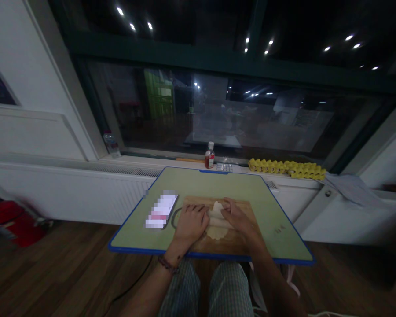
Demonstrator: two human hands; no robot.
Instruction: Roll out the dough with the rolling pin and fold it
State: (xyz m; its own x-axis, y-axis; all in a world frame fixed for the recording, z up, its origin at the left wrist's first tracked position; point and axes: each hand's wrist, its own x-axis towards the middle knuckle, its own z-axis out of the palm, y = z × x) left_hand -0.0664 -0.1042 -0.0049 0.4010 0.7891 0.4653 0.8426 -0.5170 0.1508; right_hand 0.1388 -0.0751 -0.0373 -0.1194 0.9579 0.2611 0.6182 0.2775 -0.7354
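Observation:
A pale sheet of dough [217, 233] lies on a wooden board [247, 244], its edges uneven. Across it runs a light rolling pin [219, 223], with dough showing on the far and near sides. My left hand [192, 223] is laid over the pin's left end, knuckles up and fingers bent forward. At the right end, my right hand [236, 216] is closed with its fingers curled around the pin, close to the dough's far right edge. Both palms hide the pin's ends.
The board rests on a small green table [145, 240] with a blue rim. A lit phone [161, 212] lies left, beside a dark loop [175, 218]. On the sill stand a bottle of reddish liquid [210, 156], yellow egg trays [287, 169] and a clear bottle [111, 144]. A red bucket [15, 222] sits on the floor.

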